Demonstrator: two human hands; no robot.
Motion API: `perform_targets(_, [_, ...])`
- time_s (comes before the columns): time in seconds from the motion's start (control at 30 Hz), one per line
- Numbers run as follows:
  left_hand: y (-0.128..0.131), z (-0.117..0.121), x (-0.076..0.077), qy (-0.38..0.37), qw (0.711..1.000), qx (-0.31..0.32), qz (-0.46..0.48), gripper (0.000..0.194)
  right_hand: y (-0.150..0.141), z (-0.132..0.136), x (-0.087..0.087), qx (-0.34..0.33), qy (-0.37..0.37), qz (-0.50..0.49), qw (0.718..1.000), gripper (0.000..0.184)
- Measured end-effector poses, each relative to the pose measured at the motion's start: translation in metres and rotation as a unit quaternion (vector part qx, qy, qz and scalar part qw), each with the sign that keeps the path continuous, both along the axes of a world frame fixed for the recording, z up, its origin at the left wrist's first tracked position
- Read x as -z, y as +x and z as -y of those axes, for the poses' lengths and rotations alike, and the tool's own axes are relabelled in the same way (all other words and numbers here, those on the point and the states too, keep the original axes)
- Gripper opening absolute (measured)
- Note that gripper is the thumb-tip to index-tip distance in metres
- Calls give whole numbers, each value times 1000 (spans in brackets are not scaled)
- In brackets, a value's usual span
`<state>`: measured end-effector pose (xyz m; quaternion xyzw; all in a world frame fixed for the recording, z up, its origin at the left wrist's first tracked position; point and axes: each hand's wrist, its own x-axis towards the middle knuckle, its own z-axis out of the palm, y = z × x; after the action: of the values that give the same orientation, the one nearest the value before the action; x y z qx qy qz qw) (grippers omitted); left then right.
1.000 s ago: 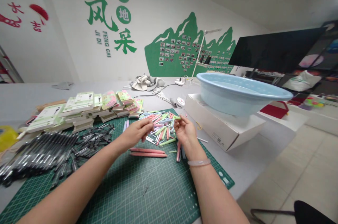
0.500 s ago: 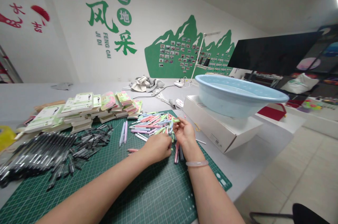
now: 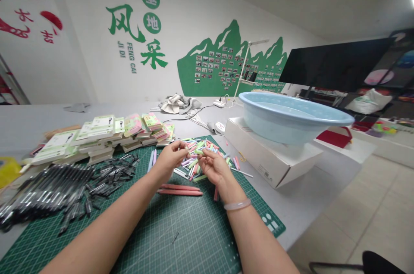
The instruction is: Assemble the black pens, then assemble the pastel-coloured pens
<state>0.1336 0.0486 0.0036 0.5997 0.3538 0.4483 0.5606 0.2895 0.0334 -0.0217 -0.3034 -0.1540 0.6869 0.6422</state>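
My left hand [image 3: 170, 162] is closed in a pinch over the pile of pastel pen parts [image 3: 194, 164]; whatever lies between its fingertips is too small to make out. Facing it, my right hand [image 3: 215, 168], with a pale bracelet on the wrist, pinches a light green pen piece [image 3: 199, 152]. The fingertips of both hands are close together but apart. Nearer to me, two coral-pink pens [image 3: 181, 192] lie side by side on the green cutting mat [image 3: 181, 231]. A blue and a purple pen [image 3: 151, 161] lie left of the pile, partly hidden by my left hand.
At left lie many clear-and-black pens [image 3: 48, 190] and loose black pen parts [image 3: 113, 172]. Stacked small boxes [image 3: 100, 132] stand behind them. A pale blue basin [image 3: 284, 123] sits on a white box [image 3: 268, 157] at right. Grey cloths [image 3: 181, 104] lie farther back.
My left hand has moved left and away from me, uncovering the pink pens. The right hand has shifted left with the green pen piece. The two hands are now a little farther apart.
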Motion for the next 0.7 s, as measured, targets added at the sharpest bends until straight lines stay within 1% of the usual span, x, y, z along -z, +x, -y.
perform_targets(0.07, [-1,1,-2,27,999,-15,44,12,-4,1,0,-12,-5,-12,1000,9])
perform_targets(0.13, [-2,1,-3,55,996,-30,58,14,-6,3,-1,-18,-12,-30,999,10])
perform_targets(0.23, [-2,1,-3,93,994,-45,46,15,-7,5,-3,-22,-22,-55,998,10])
perform_targets(0.33, [-2,2,-3,126,990,-51,21,13,-7,6,-4,-33,-15,-68,997,8])
perform_targets(0.47, [-3,6,-6,156,986,-53,-5,12,-9,5,-3,-42,-2,-60,997,6])
perform_targets(0.5, [-3,6,-6,160,985,-56,-8,11,-9,5,-3,-40,3,-39,998,5])
perform_targets(0.57, [-3,7,-7,167,984,-64,-13,11,-8,4,-2,-25,24,69,997,2])
perform_targets(0.6, [-4,7,-7,168,983,-68,-14,10,-6,3,-2,-11,37,139,989,1])
perform_targets(0.67, [-4,7,-6,162,984,-75,-10,9,2,2,-2,27,59,269,961,1])
perform_targets(0.7, [-4,6,-5,155,985,-77,-6,8,7,1,-2,41,61,296,952,2])
